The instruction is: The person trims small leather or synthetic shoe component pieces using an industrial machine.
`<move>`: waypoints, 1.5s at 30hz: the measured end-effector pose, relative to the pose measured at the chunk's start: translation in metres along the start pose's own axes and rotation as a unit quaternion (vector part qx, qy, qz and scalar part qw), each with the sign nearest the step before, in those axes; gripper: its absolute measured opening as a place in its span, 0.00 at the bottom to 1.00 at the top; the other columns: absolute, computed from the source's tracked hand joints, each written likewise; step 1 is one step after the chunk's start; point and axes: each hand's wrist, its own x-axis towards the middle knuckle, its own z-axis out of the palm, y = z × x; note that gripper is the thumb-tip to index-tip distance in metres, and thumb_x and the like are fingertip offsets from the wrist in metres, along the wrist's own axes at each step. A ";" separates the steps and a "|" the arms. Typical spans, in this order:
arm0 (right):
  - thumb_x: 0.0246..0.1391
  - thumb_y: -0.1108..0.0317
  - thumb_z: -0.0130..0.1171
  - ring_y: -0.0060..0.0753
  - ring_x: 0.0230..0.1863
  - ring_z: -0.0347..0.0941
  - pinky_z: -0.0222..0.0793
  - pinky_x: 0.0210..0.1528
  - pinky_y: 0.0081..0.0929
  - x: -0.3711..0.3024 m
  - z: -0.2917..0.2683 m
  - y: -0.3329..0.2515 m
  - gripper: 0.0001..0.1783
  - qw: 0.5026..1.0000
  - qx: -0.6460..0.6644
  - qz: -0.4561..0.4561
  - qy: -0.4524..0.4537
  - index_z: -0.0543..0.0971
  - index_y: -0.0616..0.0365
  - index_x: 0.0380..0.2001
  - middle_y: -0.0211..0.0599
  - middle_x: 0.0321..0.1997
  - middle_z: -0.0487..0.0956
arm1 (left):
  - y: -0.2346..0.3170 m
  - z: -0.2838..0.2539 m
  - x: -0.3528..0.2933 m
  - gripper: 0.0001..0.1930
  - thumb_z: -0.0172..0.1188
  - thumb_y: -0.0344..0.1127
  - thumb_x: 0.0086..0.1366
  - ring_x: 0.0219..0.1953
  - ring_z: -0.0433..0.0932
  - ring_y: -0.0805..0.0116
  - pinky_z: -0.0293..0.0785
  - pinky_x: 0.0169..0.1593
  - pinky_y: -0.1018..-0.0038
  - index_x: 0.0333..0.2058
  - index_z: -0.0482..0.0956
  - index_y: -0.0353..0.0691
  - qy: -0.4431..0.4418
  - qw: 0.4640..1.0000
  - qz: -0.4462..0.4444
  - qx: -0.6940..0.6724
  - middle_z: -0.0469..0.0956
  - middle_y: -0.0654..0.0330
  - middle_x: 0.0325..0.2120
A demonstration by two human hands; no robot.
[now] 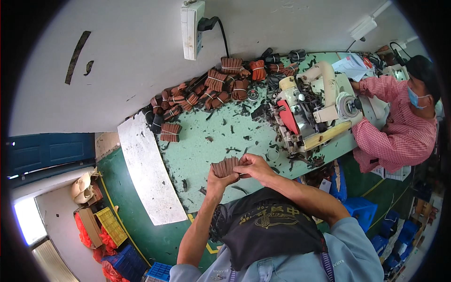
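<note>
Over the near part of the pale green, scrap-strewn worktop [202, 157], gripping a compact brown bundle of thin, leather-like strips [224, 167] between cupped left hand [217, 182] and pinching right hand [256, 167], perhaps to keep the layers even. With both bare forearms [198, 228] angled inward. Difficult to tell the exact contact behind the bundle.

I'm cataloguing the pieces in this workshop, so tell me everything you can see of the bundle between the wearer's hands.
The bundle is a compact, reddish-brown block of many thin strips packed side by side, their edges showing as fine lines. It looks like leather or something similar. It is held over the green tabletop, with the left hand gripping its left side and the right hand at its right end. Whether a band ties it is unclear.
</note>
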 end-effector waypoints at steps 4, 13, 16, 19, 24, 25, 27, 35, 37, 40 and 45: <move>0.51 0.70 0.65 0.25 0.36 0.77 0.77 0.40 0.24 -0.003 -0.001 0.001 0.12 0.998 0.059 0.026 -0.019 0.75 0.64 0.36 0.35 0.35 0.78 | 0.010 -0.006 -0.001 0.28 0.69 0.22 0.50 0.43 0.79 0.67 0.80 0.46 0.69 0.50 0.67 0.34 -0.039 0.996 -0.060 -0.056 0.77 0.56 0.42; 0.51 0.73 0.64 0.28 0.36 0.78 0.79 0.42 0.25 -0.001 -0.003 0.012 0.09 0.999 0.053 0.002 0.010 0.76 0.66 0.34 0.37 0.33 0.79 | -0.001 -0.001 0.002 0.29 0.72 0.25 0.49 0.40 0.80 0.68 0.80 0.45 0.70 0.49 0.68 0.34 -0.005 1.000 0.024 0.020 0.78 0.57 0.41; 0.52 0.74 0.64 0.29 0.36 0.78 0.79 0.42 0.26 -0.004 -0.005 0.012 0.09 0.998 0.060 0.013 0.022 0.77 0.66 0.34 0.38 0.34 0.79 | 0.004 0.005 -0.003 0.26 0.70 0.25 0.51 0.40 0.80 0.67 0.80 0.43 0.70 0.48 0.70 0.34 -0.010 1.000 -0.014 0.002 0.78 0.57 0.40; 0.52 0.74 0.64 0.30 0.37 0.78 0.79 0.42 0.26 -0.003 -0.007 0.015 0.09 0.996 0.078 0.023 0.027 0.77 0.66 0.35 0.38 0.35 0.79 | 0.005 0.005 -0.002 0.23 0.68 0.26 0.54 0.38 0.80 0.67 0.81 0.42 0.69 0.48 0.71 0.34 -0.023 0.997 -0.058 -0.045 0.79 0.58 0.40; 0.53 0.74 0.63 0.30 0.38 0.78 0.79 0.45 0.28 0.001 -0.008 0.017 0.09 0.994 0.101 0.037 0.014 0.77 0.66 0.36 0.38 0.36 0.78 | 0.005 0.001 0.001 0.21 0.66 0.25 0.55 0.38 0.81 0.65 0.82 0.41 0.70 0.48 0.73 0.34 -0.042 0.994 -0.066 -0.082 0.79 0.57 0.39; 0.53 0.74 0.62 0.30 0.38 0.78 0.78 0.46 0.28 0.001 -0.008 0.017 0.09 0.994 0.103 0.039 0.007 0.76 0.66 0.37 0.39 0.37 0.78 | 0.006 0.000 0.001 0.21 0.66 0.25 0.55 0.38 0.81 0.65 0.82 0.41 0.70 0.48 0.73 0.34 -0.043 0.994 -0.067 -0.081 0.79 0.57 0.39; 0.52 0.74 0.61 0.29 0.38 0.77 0.78 0.44 0.27 0.001 -0.005 0.016 0.12 0.995 0.088 0.032 0.023 0.75 0.65 0.40 0.38 0.36 0.78 | 0.006 0.000 0.001 0.22 0.65 0.25 0.54 0.37 0.81 0.66 0.81 0.42 0.68 0.49 0.71 0.33 -0.035 0.990 -0.086 -0.109 0.79 0.57 0.38; 0.44 0.71 0.59 0.29 0.32 0.77 0.73 0.34 0.26 0.015 -0.007 0.034 0.17 0.977 -0.172 -0.026 0.127 0.75 0.63 0.40 0.40 0.31 0.80 | -0.007 0.014 0.001 0.26 0.71 0.27 0.49 0.36 0.80 0.69 0.79 0.40 0.74 0.45 0.67 0.33 0.070 0.956 0.046 0.282 0.79 0.55 0.37; 0.44 0.71 0.59 0.29 0.31 0.77 0.72 0.34 0.27 0.021 -0.011 0.042 0.15 0.979 -0.160 -0.029 0.123 0.76 0.62 0.39 0.40 0.30 0.80 | -0.016 0.015 0.004 0.28 0.73 0.29 0.47 0.36 0.79 0.69 0.78 0.40 0.75 0.44 0.67 0.33 0.090 0.962 0.028 0.257 0.78 0.55 0.37; 0.44 0.71 0.58 0.30 0.31 0.77 0.72 0.35 0.28 0.037 -0.018 0.059 0.14 0.977 -0.179 -0.034 0.115 0.77 0.61 0.37 0.39 0.30 0.80 | -0.050 0.004 0.020 0.27 0.72 0.28 0.47 0.36 0.79 0.69 0.78 0.39 0.75 0.44 0.67 0.33 0.056 0.993 0.046 0.093 0.78 0.55 0.37; 0.43 0.72 0.57 0.34 0.31 0.77 0.71 0.36 0.31 0.039 -0.014 0.061 0.14 0.965 -0.225 -0.052 0.125 0.78 0.61 0.37 0.38 0.30 0.80 | -0.046 0.002 0.019 0.20 0.64 0.25 0.54 0.36 0.80 0.66 0.81 0.41 0.69 0.45 0.70 0.34 0.067 0.995 -0.027 -0.066 0.78 0.56 0.36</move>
